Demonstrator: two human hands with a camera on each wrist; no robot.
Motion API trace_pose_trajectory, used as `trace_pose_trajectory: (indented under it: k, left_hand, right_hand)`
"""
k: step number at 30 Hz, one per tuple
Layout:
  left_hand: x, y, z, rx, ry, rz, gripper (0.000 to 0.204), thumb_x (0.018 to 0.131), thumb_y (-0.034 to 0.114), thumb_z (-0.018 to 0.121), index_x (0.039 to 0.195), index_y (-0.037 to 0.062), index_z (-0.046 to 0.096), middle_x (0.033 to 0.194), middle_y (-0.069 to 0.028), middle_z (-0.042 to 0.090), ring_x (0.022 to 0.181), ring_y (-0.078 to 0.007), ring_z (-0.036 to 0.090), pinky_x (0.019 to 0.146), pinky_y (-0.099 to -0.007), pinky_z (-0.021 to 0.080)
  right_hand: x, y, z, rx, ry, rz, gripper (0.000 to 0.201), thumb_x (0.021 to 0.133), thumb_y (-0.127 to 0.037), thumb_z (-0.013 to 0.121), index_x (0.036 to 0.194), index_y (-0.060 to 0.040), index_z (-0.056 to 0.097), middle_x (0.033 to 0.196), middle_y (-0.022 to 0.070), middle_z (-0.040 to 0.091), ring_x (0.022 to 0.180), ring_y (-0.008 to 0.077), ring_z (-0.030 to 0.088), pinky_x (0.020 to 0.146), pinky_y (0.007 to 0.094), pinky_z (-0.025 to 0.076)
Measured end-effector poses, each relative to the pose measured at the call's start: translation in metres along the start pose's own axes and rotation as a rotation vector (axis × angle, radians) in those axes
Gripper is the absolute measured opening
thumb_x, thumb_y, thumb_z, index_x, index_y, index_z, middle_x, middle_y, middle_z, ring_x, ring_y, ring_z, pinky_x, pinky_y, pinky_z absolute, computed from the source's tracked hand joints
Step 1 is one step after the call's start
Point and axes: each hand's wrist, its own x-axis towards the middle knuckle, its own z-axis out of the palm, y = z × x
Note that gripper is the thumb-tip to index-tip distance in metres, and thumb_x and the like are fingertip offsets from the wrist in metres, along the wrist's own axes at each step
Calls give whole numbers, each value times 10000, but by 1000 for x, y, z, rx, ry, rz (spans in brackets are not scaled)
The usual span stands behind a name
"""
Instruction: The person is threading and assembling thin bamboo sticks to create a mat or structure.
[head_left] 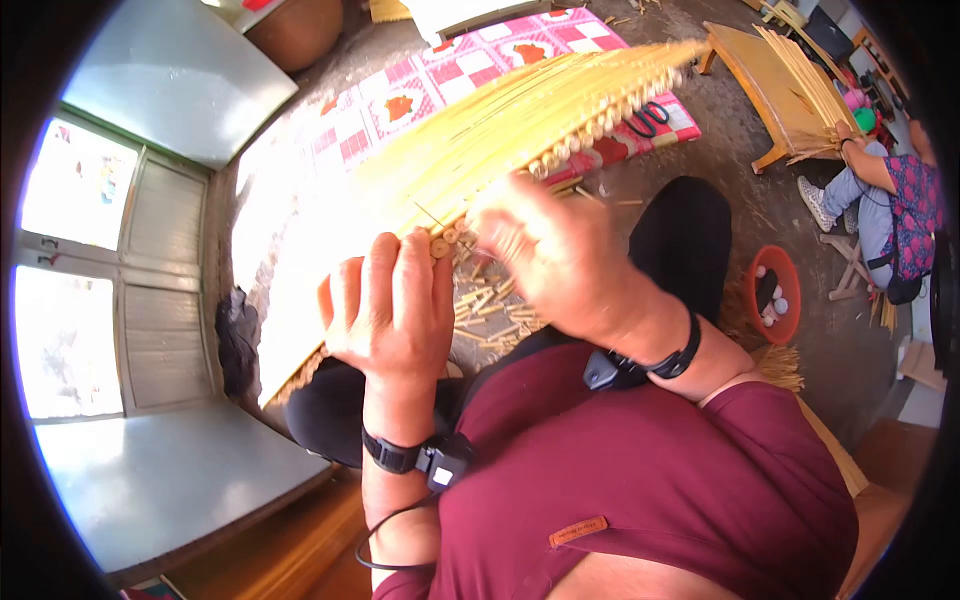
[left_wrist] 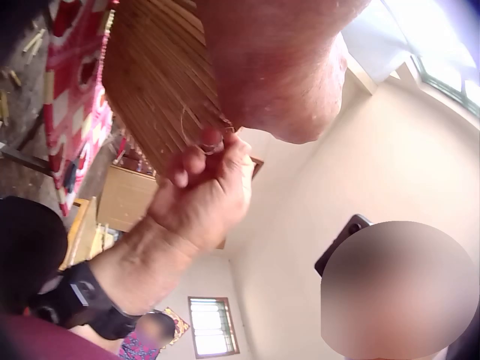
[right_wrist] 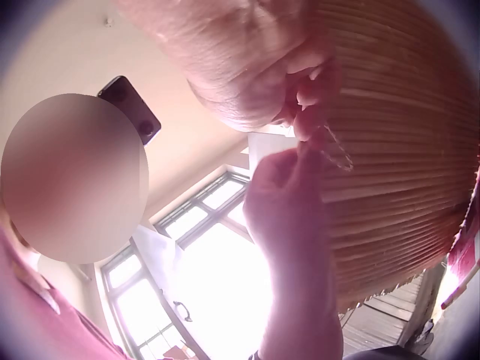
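Observation:
A fan-shaped sheet of thin yellow straw stalks (head_left: 480,120) lies across the lap, with small rolled ends (head_left: 600,122) lining its near edge. My left hand (head_left: 395,305) grips that edge, fingers over the top beside two round rolled ends (head_left: 445,242). Close to its right, my right hand (head_left: 565,255) is blurred, its fingers curled at the same edge. From the left wrist view, the right hand (left_wrist: 202,195) pinches at the edge where a thin looped strand (left_wrist: 185,124) shows. That strand (right_wrist: 339,154) also hangs by the fingertips in the right wrist view.
A pink checked cloth (head_left: 400,105) lies under the sheet's far side, with black-handled scissors (head_left: 648,120) on it. Cut stalk pieces (head_left: 495,312) litter the floor. An orange basin (head_left: 775,295) stands at the right; another person (head_left: 905,210) sits by a wooden bench (head_left: 780,90).

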Motion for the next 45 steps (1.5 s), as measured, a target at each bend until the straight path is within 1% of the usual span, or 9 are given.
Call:
trace_pose_trajectory:
  k: [9, 16, 19, 21, 23, 30, 37, 40, 45]
  left_hand:
    - [-125, -27, 100, -85, -261, -173, 260, 713, 219, 756, 906, 126, 609, 985, -34, 609, 928, -239, 578, 806, -395, 439]
    - [-171, -57, 129, -94, -276, -248, 225, 763, 199, 729, 922, 98, 605, 1016, -47, 603, 968, -259, 545, 854, -420, 432]
    - [-183, -48, 107, -299, -367, -950, 191, 830, 243, 720, 853, 81, 620, 875, -61, 643, 785, -218, 591, 704, -369, 489]
    - [-195, -50, 110, -1052, -467, -1602, 389, 940, 431, 603, 805, 67, 613, 664, -30, 607, 519, -120, 541, 462, -263, 425]
    - [-199, -51, 119, -1433, -636, -1931, 501, 948, 558, 505, 908, 71, 620, 757, -14, 631, 664, -119, 575, 598, -280, 460]
    - [-193, -47, 162, -1702, -348, -1844, 444, 908, 494, 617, 1037, 69, 615, 820, -43, 661, 711, -123, 627, 643, -279, 500]
    - [-195, -45, 175, -1789, -297, -1853, 308, 900, 358, 663, 1028, 79, 629, 819, -35, 656, 708, -128, 617, 668, -308, 505]
    - [-190, -44, 173, -1701, -259, -1887, 230, 848, 293, 725, 931, 87, 664, 752, -5, 648, 636, -79, 590, 593, -230, 477]
    - [-194, -44, 179, -1699, -259, -1917, 259, 817, 300, 753, 910, 79, 656, 713, -4, 621, 605, -89, 549, 587, -257, 453]
  right_hand:
    - [-26, 102, 34, -255, -258, -13, 130, 819, -19, 585, 909, -53, 673, 843, 116, 672, 825, 293, 641, 714, 379, 520]
    - [-73, 175, 101, -391, -395, -49, 197, 811, -73, 581, 972, -115, 686, 1005, 40, 677, 1012, 240, 591, 872, 386, 442]
    - [-74, 173, 107, -447, -378, -77, 190, 808, -96, 606, 977, -122, 689, 1040, 15, 673, 1039, 210, 569, 873, 368, 413]
    - [-72, 172, 113, -437, -383, -126, 186, 760, -136, 693, 946, -140, 697, 1021, -18, 660, 1018, 195, 556, 855, 351, 394]
    - [-69, 173, 120, -382, -422, -134, 198, 726, -148, 732, 922, -149, 701, 993, -29, 651, 993, 192, 556, 844, 347, 395]
    - [-64, 176, 133, -365, -418, -180, 139, 704, -129, 746, 821, -137, 671, 924, -19, 625, 883, 205, 564, 789, 350, 417]
    - [-64, 187, 143, -302, -409, -255, 179, 681, -70, 755, 808, -117, 638, 878, -1, 629, 823, 213, 574, 746, 343, 424]
    - [-61, 192, 144, -255, -475, -324, 156, 706, -72, 748, 803, -105, 631, 843, 11, 634, 798, 213, 583, 719, 334, 444]
    - [-8, 142, 144, -59, -275, -306, 56, 846, -97, 692, 834, -93, 637, 875, 17, 679, 848, 212, 636, 679, 272, 504]
